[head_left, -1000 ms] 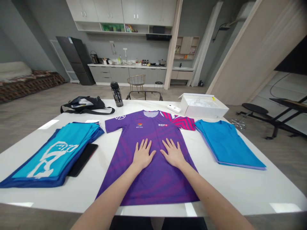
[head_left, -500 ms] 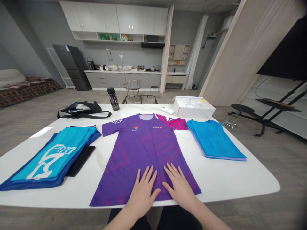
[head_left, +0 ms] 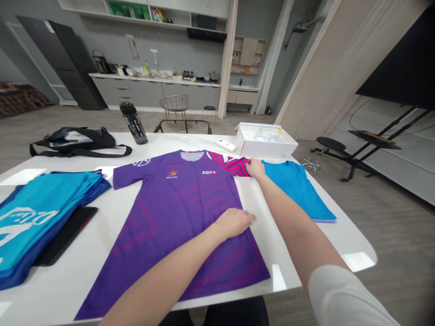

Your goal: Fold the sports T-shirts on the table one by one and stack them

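Note:
A purple T-shirt (head_left: 183, 213) lies spread face up on the white table, its collar pointing away from me. My right hand (head_left: 256, 168) reaches forward and has its fingers closed on the cuff of the pink-striped sleeve. At the shirt's right side edge, about halfway down, is my left hand (head_left: 235, 222), its fingers curled together over the edge; its fingertips are partly hidden. Beside my right hand lies a folded blue garment (head_left: 295, 188), with a lilac layer showing underneath.
Folded turquoise and navy garments (head_left: 50, 199) overlap a black flat case (head_left: 68, 235) on the left. Farther back are a black bag (head_left: 81, 140), a dark bottle (head_left: 133, 124), a white handheld device (head_left: 226, 145) and an open white box (head_left: 267, 147). Chairs stand beyond the table.
Both hands have left their flat, spread pose on the lower shirt. My right hand moved forward to the sleeve cuff; my left moved right to the side edge. The view tilted down and shifted right.

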### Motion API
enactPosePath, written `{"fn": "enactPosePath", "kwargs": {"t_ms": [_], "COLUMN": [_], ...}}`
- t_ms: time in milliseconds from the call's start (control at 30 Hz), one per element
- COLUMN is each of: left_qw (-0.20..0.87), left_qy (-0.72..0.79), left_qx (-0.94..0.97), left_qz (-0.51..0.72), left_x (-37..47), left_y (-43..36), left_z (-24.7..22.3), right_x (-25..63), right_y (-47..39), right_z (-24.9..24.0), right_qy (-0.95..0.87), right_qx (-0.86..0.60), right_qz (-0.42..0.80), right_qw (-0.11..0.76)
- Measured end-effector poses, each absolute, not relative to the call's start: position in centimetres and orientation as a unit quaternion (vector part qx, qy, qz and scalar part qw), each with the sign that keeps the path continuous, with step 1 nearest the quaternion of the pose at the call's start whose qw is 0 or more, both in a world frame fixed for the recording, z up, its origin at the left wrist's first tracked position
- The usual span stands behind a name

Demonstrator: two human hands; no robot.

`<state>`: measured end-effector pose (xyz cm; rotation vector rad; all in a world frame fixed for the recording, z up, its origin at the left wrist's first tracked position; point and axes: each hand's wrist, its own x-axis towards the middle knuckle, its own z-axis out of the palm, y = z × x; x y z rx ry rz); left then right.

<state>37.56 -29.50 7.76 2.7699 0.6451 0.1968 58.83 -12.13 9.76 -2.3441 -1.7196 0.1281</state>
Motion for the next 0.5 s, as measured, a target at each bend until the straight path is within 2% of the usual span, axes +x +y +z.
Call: {"fn": "enactPosePath", "kwargs": {"t_ms": [133, 300, 500], "left_qw": [0.150, 0.151, 0.223], "left_qy": [0.212, 0.293, 0.339], "left_qx": [0.965, 0.944, 0.914], "left_qz": [0.046, 0.006, -0.019], "left_x": [38.6, 39.2, 39.8], "left_y": [-27.9, -27.2, -28.0], "left_z": [6.8, 7.0, 7.4], "right_x": [61.2, 62.8, 63.3], "right_y": [-8.0, -4.6, -3.0], "right_z": [8.3, 5.8, 4.8], "right_qy": [-0.585, -0.595, -0.603], "right_qx": [-0.808, -0.803, -0.797], "right_qz": [0.027, 0.020, -0.020], "right_qw": [0.063, 0.020, 0.018]}}
